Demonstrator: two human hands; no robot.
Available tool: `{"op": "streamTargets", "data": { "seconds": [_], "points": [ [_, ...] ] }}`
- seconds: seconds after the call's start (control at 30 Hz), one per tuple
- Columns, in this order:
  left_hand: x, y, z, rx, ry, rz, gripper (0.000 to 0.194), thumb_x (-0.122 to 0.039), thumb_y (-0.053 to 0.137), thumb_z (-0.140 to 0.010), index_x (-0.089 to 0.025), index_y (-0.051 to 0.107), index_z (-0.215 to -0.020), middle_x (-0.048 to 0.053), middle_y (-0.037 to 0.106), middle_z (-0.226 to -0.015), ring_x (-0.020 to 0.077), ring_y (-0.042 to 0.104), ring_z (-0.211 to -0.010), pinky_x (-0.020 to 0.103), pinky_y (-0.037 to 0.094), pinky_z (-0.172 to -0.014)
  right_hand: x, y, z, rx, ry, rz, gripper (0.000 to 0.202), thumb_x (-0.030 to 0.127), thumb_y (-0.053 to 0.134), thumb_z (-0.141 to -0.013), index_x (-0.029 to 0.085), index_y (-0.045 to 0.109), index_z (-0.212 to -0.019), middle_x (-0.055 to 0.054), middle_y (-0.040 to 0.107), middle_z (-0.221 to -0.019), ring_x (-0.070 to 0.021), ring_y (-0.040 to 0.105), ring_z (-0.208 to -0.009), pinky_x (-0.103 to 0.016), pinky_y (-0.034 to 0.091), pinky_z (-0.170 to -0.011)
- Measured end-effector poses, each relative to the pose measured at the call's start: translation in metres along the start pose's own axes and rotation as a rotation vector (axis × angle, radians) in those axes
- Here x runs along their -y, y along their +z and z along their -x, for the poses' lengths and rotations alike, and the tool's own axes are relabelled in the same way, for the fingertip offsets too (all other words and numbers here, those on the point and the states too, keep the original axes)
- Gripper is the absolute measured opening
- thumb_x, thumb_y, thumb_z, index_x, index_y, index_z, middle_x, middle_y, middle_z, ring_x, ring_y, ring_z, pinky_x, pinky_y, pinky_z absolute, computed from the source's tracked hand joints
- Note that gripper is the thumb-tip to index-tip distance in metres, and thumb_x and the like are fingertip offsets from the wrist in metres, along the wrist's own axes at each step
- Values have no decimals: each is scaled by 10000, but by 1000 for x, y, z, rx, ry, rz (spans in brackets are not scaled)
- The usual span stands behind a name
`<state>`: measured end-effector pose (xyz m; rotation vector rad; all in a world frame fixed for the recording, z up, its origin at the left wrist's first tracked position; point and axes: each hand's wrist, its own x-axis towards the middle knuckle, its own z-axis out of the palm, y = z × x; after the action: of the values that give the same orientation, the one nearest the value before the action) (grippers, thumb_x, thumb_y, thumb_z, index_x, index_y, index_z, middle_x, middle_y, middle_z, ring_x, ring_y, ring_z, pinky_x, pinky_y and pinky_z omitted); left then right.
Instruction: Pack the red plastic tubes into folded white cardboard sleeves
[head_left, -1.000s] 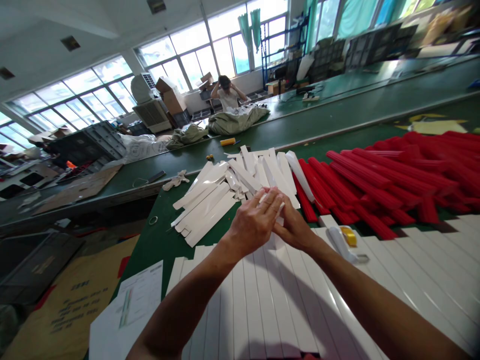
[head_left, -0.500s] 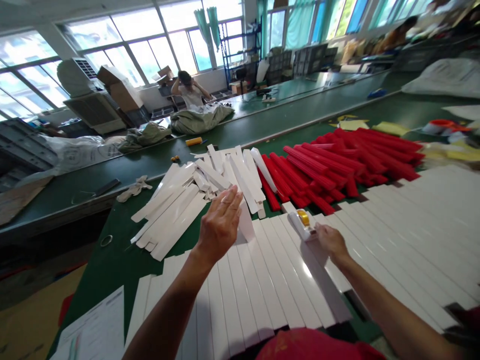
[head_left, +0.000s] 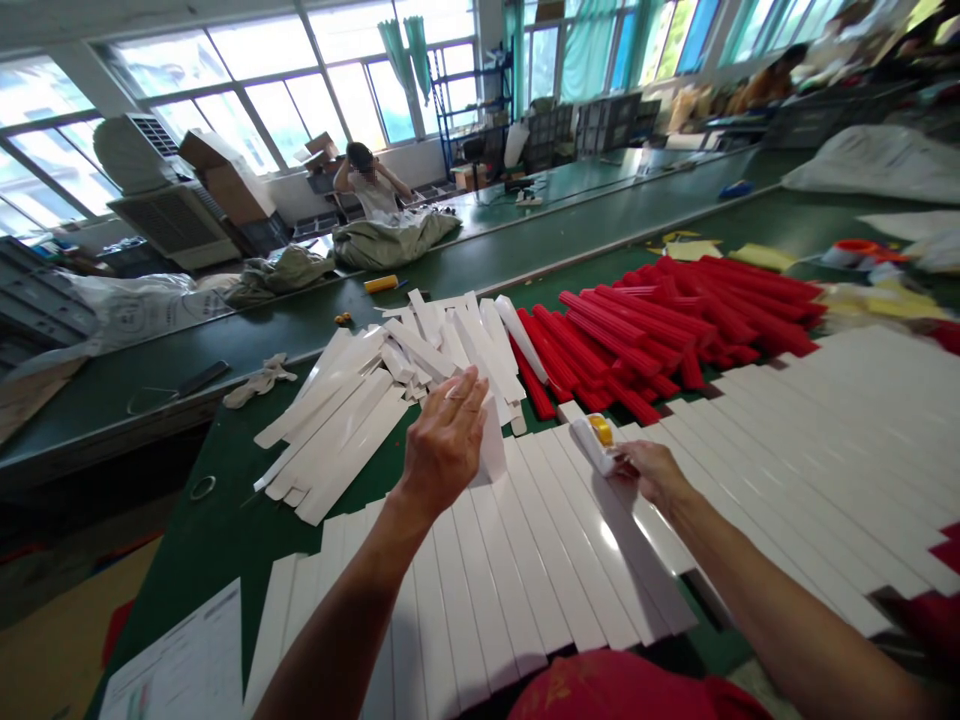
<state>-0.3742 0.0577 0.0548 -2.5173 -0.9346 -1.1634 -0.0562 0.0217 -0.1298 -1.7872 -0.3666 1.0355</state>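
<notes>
In the head view my left hand (head_left: 446, 440) is raised over the row of white boxes (head_left: 517, 560), its fingers stretched out and close together. Its palm side faces an upright white flap (head_left: 492, 445). The thumb is hidden, and I cannot tell if the palm touches the flap. My right hand (head_left: 654, 474) is closed at the near end of a white tape dispenser (head_left: 591, 447) with a yellow hub. The dispenser sits at the far ends of the long, narrow boxes, which lie side by side. Any tape between the fingers is too small to make out.
Loose white cartons (head_left: 352, 430) and a heap of red ribbed tubes (head_left: 637, 330) lie beyond the boxes. A printed sheet (head_left: 180, 655), a tape ring (head_left: 202, 487) and a white glove (head_left: 260, 380) are at left. Across the table sits a person (head_left: 371, 185) behind a sack (head_left: 394, 240).
The view has shifted slightly, moving the scene a little left. My left hand has come slightly closer to the upright flap. My right hand stays at the dispenser.
</notes>
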Motion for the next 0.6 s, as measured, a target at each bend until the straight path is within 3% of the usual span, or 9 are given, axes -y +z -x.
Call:
{"op": "streamTargets", "data": {
  "seconds": [0.27,0.5,0.6],
  "points": [
    [3,0,1,-9,-18,49,415,-154,508,-928,-144,521,-1343,159,566,-1366,268,538,-1270,482,503,-1020,-25,-24,18,120,-105,-140,153,305,668,-649,207,556,-613,-82,687,-682,-255,690,-755,-383,608,-710],
    [2,2,4,1,-70,101,396,-157,485,-929,-134,522,-1323,158,558,-1377,253,518,-1292,472,474,-1042,-41,-27,23,207,-85,-105,366,413,824,-544,167,592,-687,-11,585,-533,-155,561,-476,-339,573,-536],
    [3,5,4,-30,-95,127,382,-160,474,-929,-125,528,-1306,161,555,-1378,243,512,-1299,456,460,-1053,-48,-34,11,189,-206,84,348,469,774,-584,174,602,-651,-6,555,-484,-156,531,-430,-319,531,-463]
  ]
}}
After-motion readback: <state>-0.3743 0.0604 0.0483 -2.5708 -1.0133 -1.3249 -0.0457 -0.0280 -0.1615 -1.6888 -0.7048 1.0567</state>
